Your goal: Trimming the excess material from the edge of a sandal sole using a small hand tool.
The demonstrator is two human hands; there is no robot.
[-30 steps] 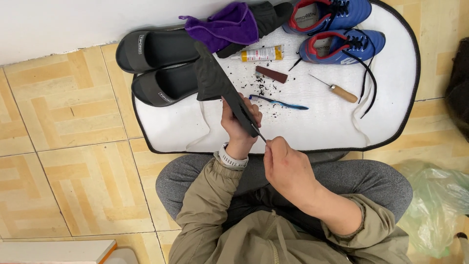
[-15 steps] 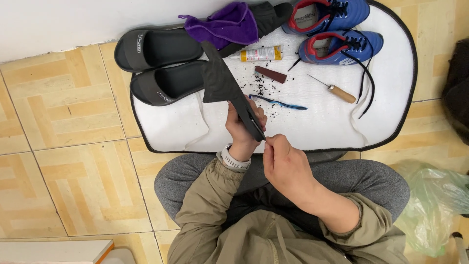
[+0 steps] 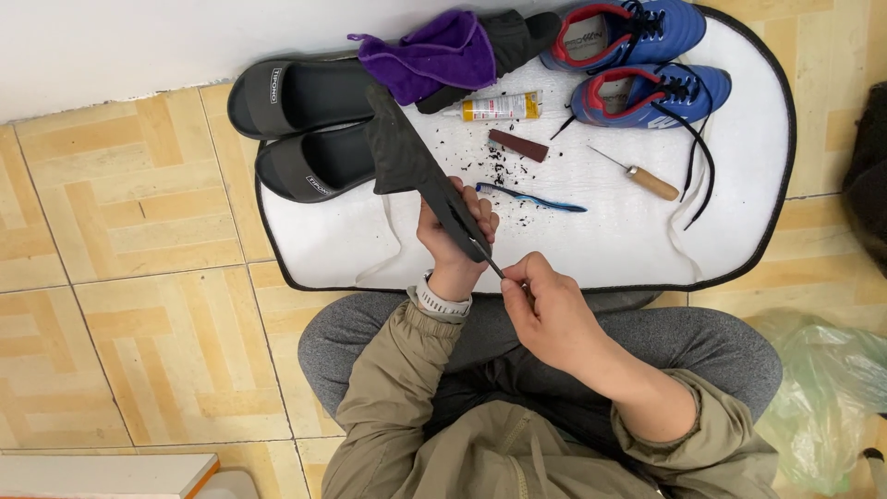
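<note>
Black and flat, a shoe insole (image 3: 416, 171) is the item in hand: we record it held edge-up and tilted, its lower end gripped in the left hand (image 3: 451, 242), its upper end reaching over the white mat (image 3: 610, 240) toward the slippers. The left hand is closed around the insole's lower end, fingers wrapped over the far face. A pale watch band (image 3: 442, 300) sits at that wrist.

The right hand (image 3: 547, 310) is closed in a pinch on a thin dark tool (image 3: 490, 260), whose tip meets the lower edge of the insole just beside the left fingers. We cannot tell what kind of blade or point it is.

We note the person seated on the tiled floor (image 3: 120, 277), knees at the near edge of the mat.

On the mat we find:
- two black slippers (image 3: 305, 129) at the left, partly behind the insole;
- a purple cloth (image 3: 432, 54) lying on a dark item at the top;
- a small glue tube (image 3: 494, 107) just below the cloth;
- a brown block (image 3: 517, 145) beside the tube;
- a blue toothbrush (image 3: 531, 199) near the left hand, with dark crumbs scattered about it;
- a wooden-handled awl (image 3: 637, 176) to the right;
- two blue sports shoes (image 3: 637, 55) at the upper right, one with a loose black lace trailing down.

A green plastic bag (image 3: 822, 388) lies on the floor at the person's right.
</note>
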